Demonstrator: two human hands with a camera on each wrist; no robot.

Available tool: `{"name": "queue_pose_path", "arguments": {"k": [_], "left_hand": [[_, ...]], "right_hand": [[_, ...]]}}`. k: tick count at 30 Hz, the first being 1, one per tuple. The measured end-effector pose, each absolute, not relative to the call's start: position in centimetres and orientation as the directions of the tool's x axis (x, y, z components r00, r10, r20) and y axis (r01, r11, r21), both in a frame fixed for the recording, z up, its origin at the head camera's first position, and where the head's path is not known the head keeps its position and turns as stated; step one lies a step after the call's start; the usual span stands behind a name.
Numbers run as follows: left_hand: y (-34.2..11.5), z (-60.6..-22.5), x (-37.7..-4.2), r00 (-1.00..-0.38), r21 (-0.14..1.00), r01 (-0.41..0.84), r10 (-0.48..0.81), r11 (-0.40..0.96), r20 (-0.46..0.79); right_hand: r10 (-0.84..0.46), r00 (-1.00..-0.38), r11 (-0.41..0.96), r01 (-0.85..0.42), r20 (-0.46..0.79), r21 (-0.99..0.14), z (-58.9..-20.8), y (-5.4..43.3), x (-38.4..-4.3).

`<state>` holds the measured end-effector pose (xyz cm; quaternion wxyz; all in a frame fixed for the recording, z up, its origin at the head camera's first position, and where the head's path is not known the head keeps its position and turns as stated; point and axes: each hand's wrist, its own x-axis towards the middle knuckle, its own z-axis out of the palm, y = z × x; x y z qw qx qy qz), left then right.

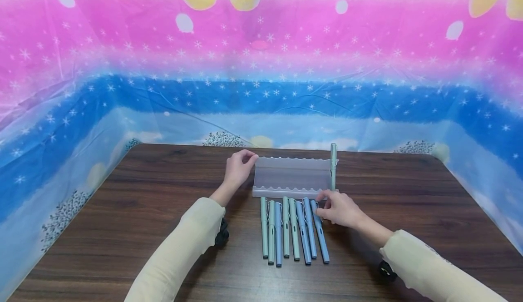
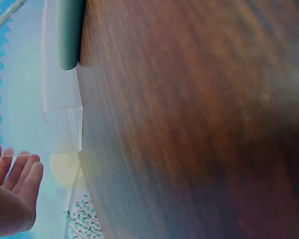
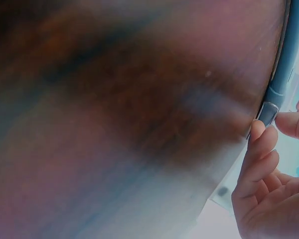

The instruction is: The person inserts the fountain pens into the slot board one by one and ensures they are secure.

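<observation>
At the back left corner of a clear, scalloped pen rack [image 1: 292, 175], my left hand [image 1: 240, 168] pinches the rack's edge between thumb and fingers. My right hand [image 1: 341, 209] pinches the clip end of the rightmost blue pen [image 1: 320, 236], which lies in front of the rack; the right wrist view shows thumb and fingertips at the end of this blue pen [image 3: 281, 64]. Several more green pens [image 1: 271, 234] and blue pens [image 1: 278, 236] lie beside it in a row. One green pen [image 1: 333, 165] rests in the rack's right end, across its front and back edges.
The brown wooden table [image 1: 163, 188] carries everything. A patterned pink and blue cloth [image 1: 261, 66] hangs around its back and sides. In the left wrist view, a green pen's end [image 2: 70, 45] is close to the rack's front edge.
</observation>
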<state>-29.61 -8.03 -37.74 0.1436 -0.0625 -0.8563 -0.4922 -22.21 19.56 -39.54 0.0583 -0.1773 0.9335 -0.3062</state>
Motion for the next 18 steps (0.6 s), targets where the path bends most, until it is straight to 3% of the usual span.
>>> {"name": "queue_pose_path", "arguments": {"k": [10, 18], "left_hand": [[-8.03, -37.86, -29.64, -0.952, 0.829, 0.243, -0.038, 0.505, 0.302], [-7.96, -37.74, -29.55, -0.953, 0.829, 0.238, -0.042, 0.506, 0.299]], "right_hand": [[-0.342, -0.939, 0.804, -0.276, -0.03, -0.527, -39.26, 19.86, -22.45], [-0.45, -0.892, 0.727, -0.336, -0.047, -0.6, -39.18, 20.45, -22.3]]}}
